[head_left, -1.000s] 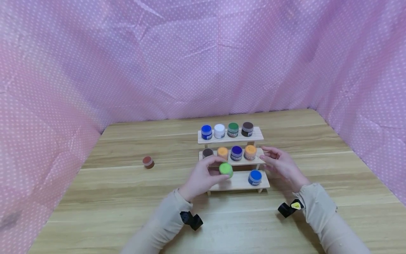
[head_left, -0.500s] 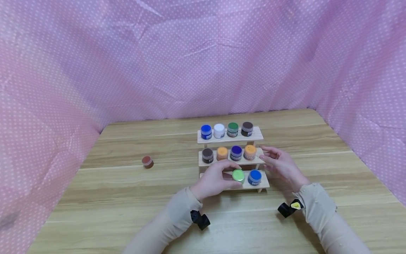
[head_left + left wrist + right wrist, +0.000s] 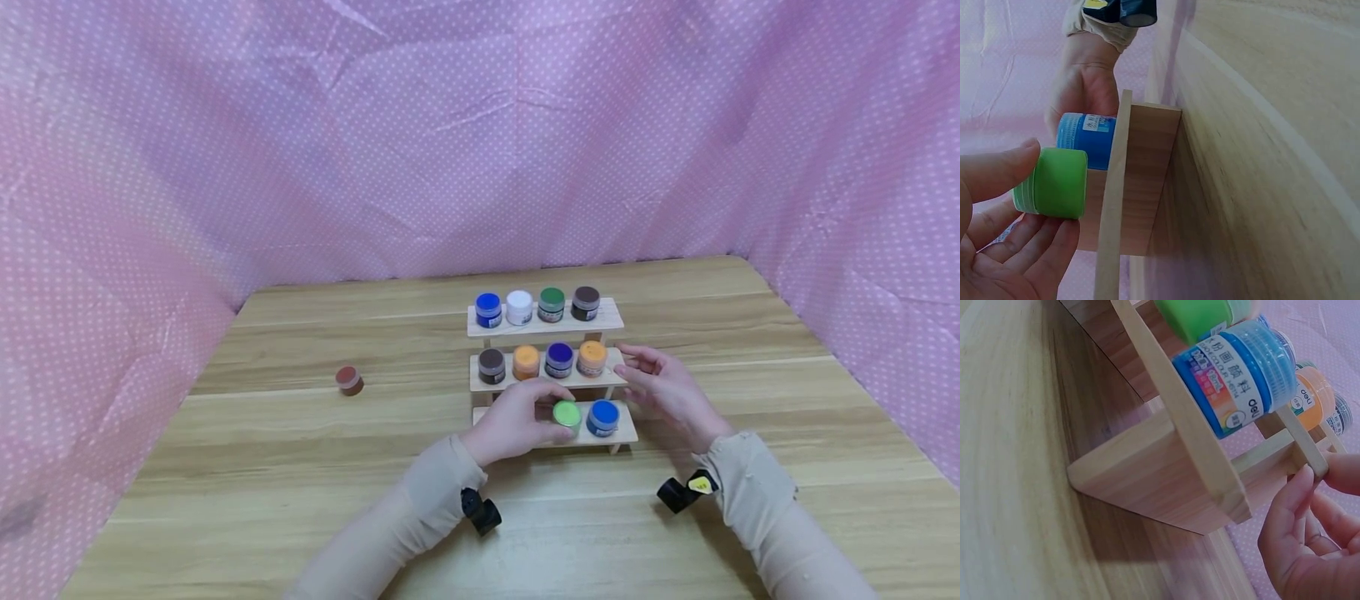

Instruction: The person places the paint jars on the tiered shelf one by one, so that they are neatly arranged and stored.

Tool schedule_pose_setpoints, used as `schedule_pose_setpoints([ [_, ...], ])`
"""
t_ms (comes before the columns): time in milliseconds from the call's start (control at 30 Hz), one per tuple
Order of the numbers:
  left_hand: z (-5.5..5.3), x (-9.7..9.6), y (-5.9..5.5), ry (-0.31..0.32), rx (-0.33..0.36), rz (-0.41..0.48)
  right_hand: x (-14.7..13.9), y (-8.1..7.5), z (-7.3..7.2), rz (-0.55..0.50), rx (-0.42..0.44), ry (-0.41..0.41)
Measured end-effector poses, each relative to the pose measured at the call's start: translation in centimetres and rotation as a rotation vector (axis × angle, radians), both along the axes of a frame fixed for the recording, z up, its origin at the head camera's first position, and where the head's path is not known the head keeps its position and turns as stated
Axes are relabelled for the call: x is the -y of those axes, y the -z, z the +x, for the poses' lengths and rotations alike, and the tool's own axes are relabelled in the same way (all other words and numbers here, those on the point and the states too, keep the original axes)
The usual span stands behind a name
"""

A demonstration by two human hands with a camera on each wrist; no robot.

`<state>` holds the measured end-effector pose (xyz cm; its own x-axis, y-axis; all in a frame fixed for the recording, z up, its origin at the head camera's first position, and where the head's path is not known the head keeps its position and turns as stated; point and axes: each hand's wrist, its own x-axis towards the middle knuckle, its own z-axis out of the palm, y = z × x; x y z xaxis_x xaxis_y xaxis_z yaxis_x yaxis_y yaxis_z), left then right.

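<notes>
My left hand [image 3: 517, 422] pinches a light green paint jar [image 3: 567, 419] between thumb and fingers at the bottom shelf of a three-tier wooden display stand [image 3: 626, 433]. In the left wrist view the green jar [image 3: 1060, 182] is close beside the shelf board, its lid facing away from the board. A blue paint jar [image 3: 603, 419] stands to its right on the same shelf. At the stand's right side, my right hand [image 3: 671, 396] grips the end of the middle shelf; thumb and forefinger pinch the board [image 3: 1313, 465] in the right wrist view.
The middle shelf bears a dark brown jar [image 3: 491, 367], two orange jars and a purple jar [image 3: 558, 360]. Blue, white [image 3: 519, 308], green and brown jars line the top shelf. A reddish-brown jar [image 3: 349, 381] stands alone on the table's left. Pink dotted cloth [image 3: 480, 150] hangs behind.
The left hand has carried the light green jar rightward and lower, up beside the blue jar; in the last half second it shifted only slightly. The right hand has stayed at the middle shelf's end.
</notes>
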<state>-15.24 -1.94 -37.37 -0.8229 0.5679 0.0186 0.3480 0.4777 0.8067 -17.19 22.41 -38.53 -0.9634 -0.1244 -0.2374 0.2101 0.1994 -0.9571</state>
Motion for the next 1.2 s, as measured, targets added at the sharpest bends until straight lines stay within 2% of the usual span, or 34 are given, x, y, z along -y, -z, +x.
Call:
schedule_pose_setpoints([
  [200, -0.22, -0.29, 0.09, -0.005, 0.002, -0.032, 0.07, -0.06, 0.01, 0.008, 0.004, 0.012],
  [633, -0.51, -0.34, 0.13, 0.036, -0.066, -0.091, 0.15, -0.11, 0.02, -0.007, 0.008, 0.011],
  [1200, -0.32, -0.62, 0.12, 0.035, -0.133, -0.146, -0.01, 0.09, 0.10, -0.043, 0.019, 0.007],
])
